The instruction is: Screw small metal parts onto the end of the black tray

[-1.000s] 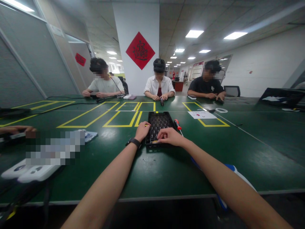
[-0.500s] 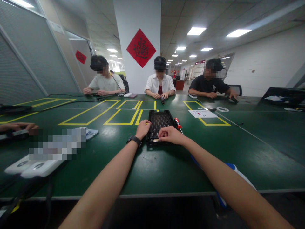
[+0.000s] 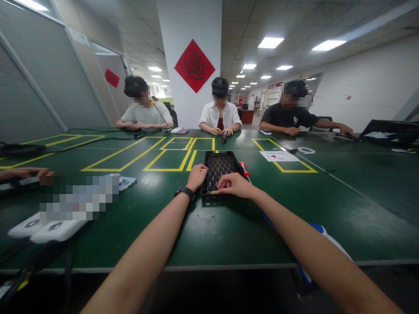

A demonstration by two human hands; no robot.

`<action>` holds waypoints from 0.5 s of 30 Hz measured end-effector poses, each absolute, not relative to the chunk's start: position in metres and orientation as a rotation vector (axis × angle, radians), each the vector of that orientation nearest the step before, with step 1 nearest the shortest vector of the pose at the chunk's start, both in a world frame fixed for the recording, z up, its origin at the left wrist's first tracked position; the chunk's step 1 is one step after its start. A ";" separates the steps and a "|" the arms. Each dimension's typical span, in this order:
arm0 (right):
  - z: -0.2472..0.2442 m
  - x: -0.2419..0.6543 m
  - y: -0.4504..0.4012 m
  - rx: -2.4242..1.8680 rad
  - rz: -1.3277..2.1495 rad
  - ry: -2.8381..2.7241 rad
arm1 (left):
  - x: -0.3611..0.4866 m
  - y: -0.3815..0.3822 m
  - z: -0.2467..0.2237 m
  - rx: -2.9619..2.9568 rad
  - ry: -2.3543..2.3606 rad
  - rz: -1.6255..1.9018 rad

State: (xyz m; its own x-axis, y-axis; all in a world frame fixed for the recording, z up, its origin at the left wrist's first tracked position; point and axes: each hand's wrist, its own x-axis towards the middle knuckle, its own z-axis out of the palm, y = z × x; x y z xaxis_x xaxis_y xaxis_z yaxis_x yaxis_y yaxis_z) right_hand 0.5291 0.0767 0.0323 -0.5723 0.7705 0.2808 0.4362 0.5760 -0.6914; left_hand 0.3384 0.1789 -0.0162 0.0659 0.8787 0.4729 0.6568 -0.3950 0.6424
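Observation:
A shallow black open case point(image 3: 216, 197) lies in front of me on the green table, its floor covered with rows of small shiny shapes. My left hand point(image 3: 197, 175) grips its left wall, fingertips over the rim. My right hand point(image 3: 235, 184) reaches over the right side, its thumb and fingers pinched together low inside the case. A small tan piece point(image 3: 214, 192) shows at those fingertips near the front wall; what exactly they hold is hidden. Just right of the case lies a screwdriver point(image 3: 244, 169) with a red handle, its shaft partly behind my right hand.
White devices point(image 3: 52, 226) with cables lie at the left, near another person's hand point(image 3: 28, 173). Yellow tape outlines mark the table. A paper sheet point(image 3: 279, 156) and a tape roll point(image 3: 306, 150) lie at right. Three people sit opposite.
My hands and the case stay nearly in place; the small piece at my right fingertips looks more tan now. The person opposite at right has stretched an arm further right.

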 end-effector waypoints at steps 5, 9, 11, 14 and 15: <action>0.031 0.529 0.077 -0.953 0.806 -2.228 | 0.338 0.180 -0.017 2.073 1.548 1.253; 0.031 0.529 0.077 -0.965 0.779 -2.240 | 0.338 0.180 -0.017 2.073 1.543 1.257; 0.031 0.529 0.077 -0.970 0.739 -2.250 | 0.338 0.179 -0.017 2.077 1.538 1.257; 0.032 0.530 0.077 -0.993 0.701 -2.270 | 0.338 0.179 -0.017 2.076 1.532 1.252; 0.033 0.529 0.077 -1.002 0.696 -2.276 | 0.338 0.179 -0.017 2.073 1.531 1.251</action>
State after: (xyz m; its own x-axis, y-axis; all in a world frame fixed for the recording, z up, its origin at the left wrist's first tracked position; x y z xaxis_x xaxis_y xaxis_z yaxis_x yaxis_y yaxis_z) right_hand 0.5295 0.0766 0.0329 -0.5698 0.7746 0.2744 0.4887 0.5878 -0.6448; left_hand 0.3383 0.1787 -0.0166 0.0653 0.8779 0.4743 0.6398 -0.4016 0.6553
